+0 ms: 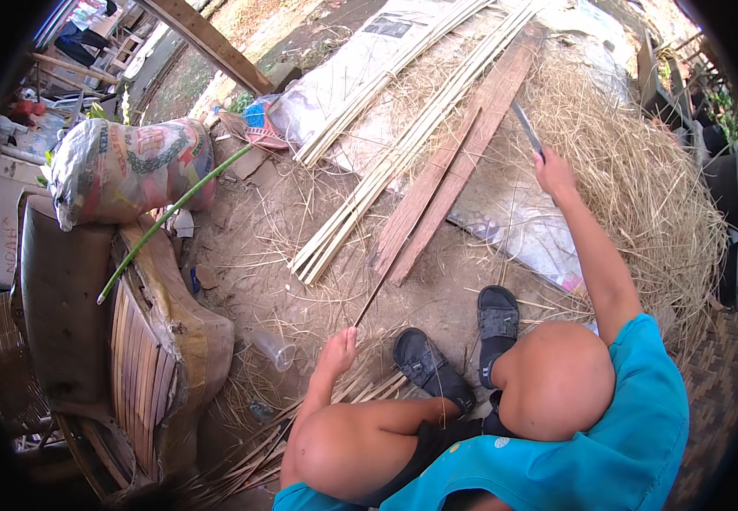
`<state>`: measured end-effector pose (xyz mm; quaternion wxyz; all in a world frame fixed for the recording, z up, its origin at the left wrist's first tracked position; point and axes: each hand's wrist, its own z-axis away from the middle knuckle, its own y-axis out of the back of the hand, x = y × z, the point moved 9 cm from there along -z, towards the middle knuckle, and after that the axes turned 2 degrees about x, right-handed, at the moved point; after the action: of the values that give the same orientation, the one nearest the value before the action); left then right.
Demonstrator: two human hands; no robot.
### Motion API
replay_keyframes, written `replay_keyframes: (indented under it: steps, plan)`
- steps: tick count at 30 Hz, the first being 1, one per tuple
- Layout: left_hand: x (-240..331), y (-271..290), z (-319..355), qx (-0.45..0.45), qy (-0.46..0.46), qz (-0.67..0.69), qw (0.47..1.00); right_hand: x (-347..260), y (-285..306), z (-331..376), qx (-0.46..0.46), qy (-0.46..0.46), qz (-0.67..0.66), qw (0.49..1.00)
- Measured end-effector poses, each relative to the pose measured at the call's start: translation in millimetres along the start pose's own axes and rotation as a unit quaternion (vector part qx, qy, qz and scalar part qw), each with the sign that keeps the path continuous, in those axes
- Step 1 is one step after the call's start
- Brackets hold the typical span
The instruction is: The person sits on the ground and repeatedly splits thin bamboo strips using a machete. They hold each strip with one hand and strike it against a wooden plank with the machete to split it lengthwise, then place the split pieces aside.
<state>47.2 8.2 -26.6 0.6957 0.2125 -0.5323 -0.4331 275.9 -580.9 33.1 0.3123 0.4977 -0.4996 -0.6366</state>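
My left hand point(335, 353) is closed around the near end of a thin dark strip point(371, 304), low beside my left knee. Its far end meets the reddish-brown wooden planks point(488, 123); whether it runs on between them I cannot tell. In my right hand point(556, 177) is a long-bladed knife point(527, 128), pointing away from me, its blade close to the planks' right edge. Just left of the planks lies a bundle of long pale split strips, perhaps bamboo point(369, 194), with a second pale bundle point(386, 83) farther off.
Thin shavings point(641, 179) are heaped on the right, partly over a pale sheet point(514, 243). A stuffed sack point(135, 166), a green stick point(173, 211) and a worn seat point(67, 298) stand left. A clear plastic cup point(274, 348) and loose slats point(373, 389) lie near my feet.
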Motion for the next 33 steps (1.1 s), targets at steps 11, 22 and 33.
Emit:
replay_keyframes:
  steps: [11, 22, 33]
  plan:
    - [42.3, -11.5, -37.8, 0.015, 0.012, 0.021, 1.0, -140.9, -79.1, 186.9, -0.157, 0.239, -0.145, 0.947]
    - [-16.9, -0.5, 56.7, 0.026, 0.057, 0.012, 0.998, -126.7, -61.8, 141.4, -0.157, 0.282, -0.099, 0.941]
    - [-76.1, 28.6, 120.6, 0.037, 0.157, -0.023, 0.987, -84.0, -60.4, 73.0, -0.067, 0.267, -0.063, 0.959]
